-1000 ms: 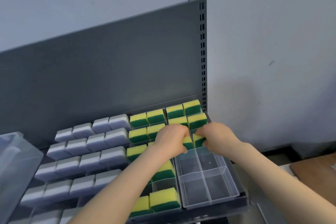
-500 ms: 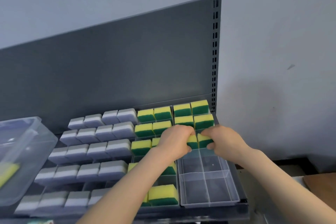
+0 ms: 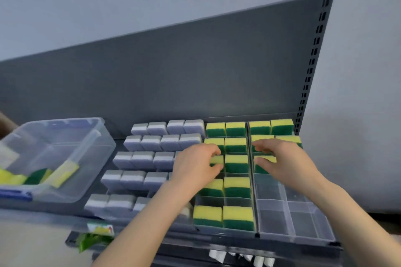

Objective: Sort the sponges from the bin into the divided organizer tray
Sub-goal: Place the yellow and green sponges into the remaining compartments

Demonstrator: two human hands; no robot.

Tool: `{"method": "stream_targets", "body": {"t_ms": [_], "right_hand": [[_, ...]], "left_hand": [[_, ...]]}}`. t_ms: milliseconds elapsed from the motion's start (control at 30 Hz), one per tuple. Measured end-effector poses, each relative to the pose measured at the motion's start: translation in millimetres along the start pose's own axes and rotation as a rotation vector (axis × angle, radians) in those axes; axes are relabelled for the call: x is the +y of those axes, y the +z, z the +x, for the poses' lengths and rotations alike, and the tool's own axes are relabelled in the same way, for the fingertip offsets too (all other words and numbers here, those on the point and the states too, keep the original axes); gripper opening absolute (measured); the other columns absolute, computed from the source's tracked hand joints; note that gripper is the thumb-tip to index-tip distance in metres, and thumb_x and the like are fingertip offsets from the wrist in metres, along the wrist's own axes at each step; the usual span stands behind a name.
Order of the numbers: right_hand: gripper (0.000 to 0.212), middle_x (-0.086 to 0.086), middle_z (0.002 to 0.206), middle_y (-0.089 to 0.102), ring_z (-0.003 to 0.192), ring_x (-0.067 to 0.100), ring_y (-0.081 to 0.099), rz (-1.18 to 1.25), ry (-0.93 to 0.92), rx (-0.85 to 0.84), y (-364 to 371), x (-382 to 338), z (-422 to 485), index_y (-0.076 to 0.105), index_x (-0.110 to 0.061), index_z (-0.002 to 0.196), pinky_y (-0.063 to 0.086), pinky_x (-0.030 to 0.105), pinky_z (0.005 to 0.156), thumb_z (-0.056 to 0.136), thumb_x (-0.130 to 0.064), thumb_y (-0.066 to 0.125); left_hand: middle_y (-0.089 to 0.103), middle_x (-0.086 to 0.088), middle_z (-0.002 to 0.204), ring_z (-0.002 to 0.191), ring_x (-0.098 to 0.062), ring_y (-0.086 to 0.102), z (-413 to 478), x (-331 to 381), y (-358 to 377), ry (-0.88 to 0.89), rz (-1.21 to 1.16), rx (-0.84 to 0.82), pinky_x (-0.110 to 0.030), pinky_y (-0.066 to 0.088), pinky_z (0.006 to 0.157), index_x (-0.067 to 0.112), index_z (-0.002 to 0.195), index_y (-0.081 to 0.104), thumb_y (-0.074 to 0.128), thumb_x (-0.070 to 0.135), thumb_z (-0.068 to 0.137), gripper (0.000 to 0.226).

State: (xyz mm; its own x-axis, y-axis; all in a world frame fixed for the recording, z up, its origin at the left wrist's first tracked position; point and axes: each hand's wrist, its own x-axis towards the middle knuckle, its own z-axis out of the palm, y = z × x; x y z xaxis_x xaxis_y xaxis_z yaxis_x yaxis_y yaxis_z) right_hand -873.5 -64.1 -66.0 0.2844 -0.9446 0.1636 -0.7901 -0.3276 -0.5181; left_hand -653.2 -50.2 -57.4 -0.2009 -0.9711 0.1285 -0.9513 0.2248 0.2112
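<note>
Nearest the person, the empty cells of the clear tray (image 3: 290,212) lie just this side of the right hand (image 3: 286,162). Its fingers (image 3: 259,147) curve loosely over a green-and-yellow sponge (image 3: 263,167) standing in its cell, though I cannot tell whether they grip it. Level with it, the left hand (image 3: 193,165) pinches a second sponge (image 3: 217,161), yellow side up, in the neighbouring cells. The loose sponges (image 3: 13,178) lie in the bin (image 3: 93,154), well off to the left, so the left hand looks the nearer one for the next fetch.

Bin (image 3: 65,158) left of the tray (image 3: 293,223); sponges (image 3: 236,165) in its compartments, hands (image 3: 238,165) above
</note>
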Motion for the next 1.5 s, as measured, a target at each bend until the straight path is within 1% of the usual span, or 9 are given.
{"method": "stream_targets", "body": {"t_ms": [167,300,567,700,833,933,1167,1333,1500], "right_hand": [[0.050,-0.015,0.127,0.059,0.115,0.005,0.055,-0.088,-0.043,-0.072,36,-64,5,0.050,-0.031,0.132,0.048,0.024,0.092,0.085,-0.038,0.064],[0.050,-0.014,0.133,0.055,0.119,0.007,0.053,-0.145,-0.122,-0.087,65,-127,12,0.049,-0.033,0.133,0.047,0.025,0.095,0.086,-0.040,0.062],[0.048,-0.013,0.136,0.052,0.123,0.009,0.050,-0.143,-0.246,-0.101,122,-254,23,0.048,-0.033,0.134,0.042,0.026,0.099,0.087,-0.038,0.060],[0.046,-0.015,0.135,0.053,0.121,0.008,0.051,-0.103,-0.276,-0.124,152,-308,27,0.050,-0.032,0.132,0.043,0.026,0.097,0.087,-0.037,0.059],[0.045,-0.015,0.133,0.054,0.121,0.007,0.050,-0.085,-0.311,-0.152,182,-349,29,0.050,-0.033,0.132,0.041,0.023,0.097,0.087,-0.035,0.060],[0.046,-0.016,0.132,0.055,0.118,0.006,0.051,-0.092,-0.349,-0.169,200,-374,35,0.050,-0.034,0.132,0.039,0.018,0.092,0.087,-0.035,0.061],[0.042,-0.014,0.131,0.056,0.121,0.009,0.051,-0.113,-0.405,-0.179,232,-418,78,0.054,-0.032,0.129,0.041,0.024,0.096,0.087,-0.032,0.061],[0.042,-0.013,0.131,0.057,0.120,0.009,0.051,-0.056,-0.417,-0.200,261,-441,120,0.055,-0.030,0.128,0.040,0.023,0.095,0.087,-0.031,0.063],[0.040,-0.012,0.131,0.056,0.121,0.012,0.051,-0.019,-0.447,-0.230,292,-470,166,0.055,-0.032,0.128,0.044,0.029,0.097,0.088,-0.034,0.060]], "left_hand": [[0.064,0.013,0.110,0.100,-0.013,0.060,-50,-77,-31,-0.155,0.108,-0.009,-0.029,0.046,0.070,0.037,0.115,0.059,0.058,0.045,0.086,0.031],[0.065,0.012,0.115,0.106,-0.013,0.059,-96,-143,-56,-0.276,0.140,0.014,-0.029,0.047,0.075,0.037,0.119,0.058,0.057,0.047,0.085,0.036],[0.065,0.012,0.111,0.101,-0.013,0.060,-180,-252,-107,-0.392,0.162,0.089,-0.026,0.040,0.065,0.035,0.116,0.060,0.061,0.050,0.083,0.037],[0.066,0.011,0.105,0.097,-0.014,0.061,-221,-300,-127,-0.464,0.150,0.110,-0.032,0.051,0.073,0.033,0.111,0.062,0.062,0.048,0.081,0.033],[0.067,0.013,0.103,0.096,-0.011,0.062,-252,-342,-137,-0.505,0.172,0.111,-0.027,0.049,0.070,0.034,0.109,0.063,0.061,0.047,0.082,0.030],[0.068,0.012,0.101,0.094,-0.011,0.062,-260,-370,-146,-0.531,0.171,0.111,-0.027,0.049,0.069,0.035,0.107,0.063,0.060,0.047,0.082,0.027],[0.066,0.016,0.101,0.095,-0.008,0.061,-247,-434,-159,-0.566,0.109,0.175,-0.028,0.050,0.068,0.037,0.108,0.063,0.060,0.042,0.083,0.025],[0.066,0.017,0.104,0.096,-0.006,0.061,-238,-476,-157,-0.608,0.069,0.171,-0.033,0.053,0.076,0.036,0.110,0.063,0.062,0.041,0.083,0.027],[0.067,0.016,0.102,0.095,-0.006,0.061,-208,-520,-168,-0.584,0.131,0.170,-0.025,0.048,0.065,0.037,0.109,0.064,0.064,0.046,0.082,0.028]]}}
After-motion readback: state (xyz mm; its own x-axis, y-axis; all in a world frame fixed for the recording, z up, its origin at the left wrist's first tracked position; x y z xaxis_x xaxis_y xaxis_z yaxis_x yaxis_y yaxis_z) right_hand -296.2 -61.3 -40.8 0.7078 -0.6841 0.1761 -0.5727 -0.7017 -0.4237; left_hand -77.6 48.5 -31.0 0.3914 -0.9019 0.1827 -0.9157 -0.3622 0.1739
